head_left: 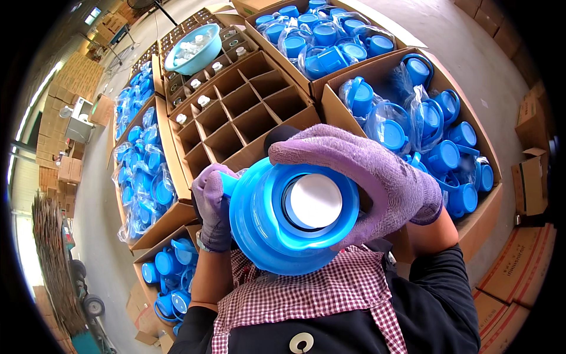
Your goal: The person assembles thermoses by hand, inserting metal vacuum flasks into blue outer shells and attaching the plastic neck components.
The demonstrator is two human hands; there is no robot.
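Close below me is a blue thermos jug (250, 227) with a pouring lip, its top turned up toward me. A white round stopper (316, 201) sits in its mouth, inside a dark ring. My left hand (213, 200), in a purple knitted glove, is closed on the jug's side handle. My right hand (377, 177), gloved too, spans the jug's top, with its fingers across the far side of the rim and the thumb at the near right. The jug's lower body is mostly hidden beneath its top.
Ahead stands a carton with cardboard dividers (244, 97). Behind it a light-blue basin (194, 49) holds white stoppers, resting on a filled divided carton. Cartons of blue plastic parts in clear bags flank me at the right (443, 156) and left (141, 165). Stacked cartons (519, 265) stand lower right.
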